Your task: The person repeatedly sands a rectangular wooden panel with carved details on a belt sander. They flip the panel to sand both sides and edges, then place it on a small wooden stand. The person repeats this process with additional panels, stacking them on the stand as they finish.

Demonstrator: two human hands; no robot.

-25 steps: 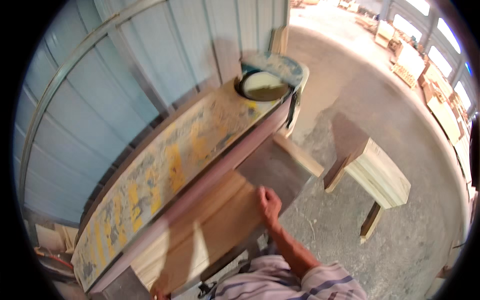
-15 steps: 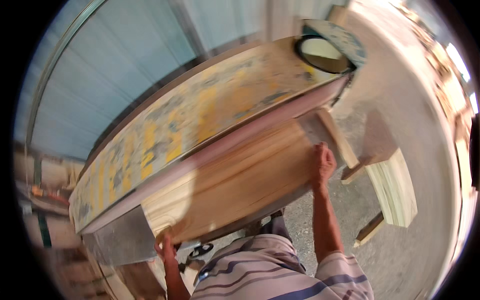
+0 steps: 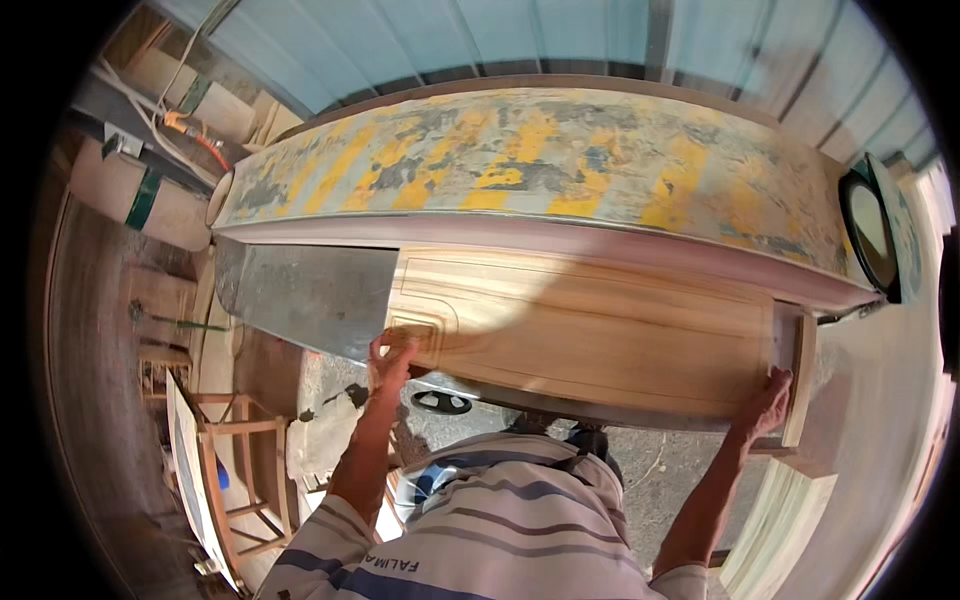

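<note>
- While the left hand (image 3: 392,362) is curled round the near left corner of the wooden panel (image 3: 600,325), the right hand (image 3: 765,402) is closed on its near right corner.
- Beyond and between the hands, the panel lies over the metal table (image 3: 310,290) (its face is visibly grooved near the left hand).
- Farther from both hands, past the panel, runs a scuffed yellow-and-grey cover (image 3: 520,160).
- Just right of the right hand is a pale wooden strip (image 3: 803,375).

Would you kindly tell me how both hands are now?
Left hand: holding the panel at its near left corner.
Right hand: holding its near right corner.
</note>
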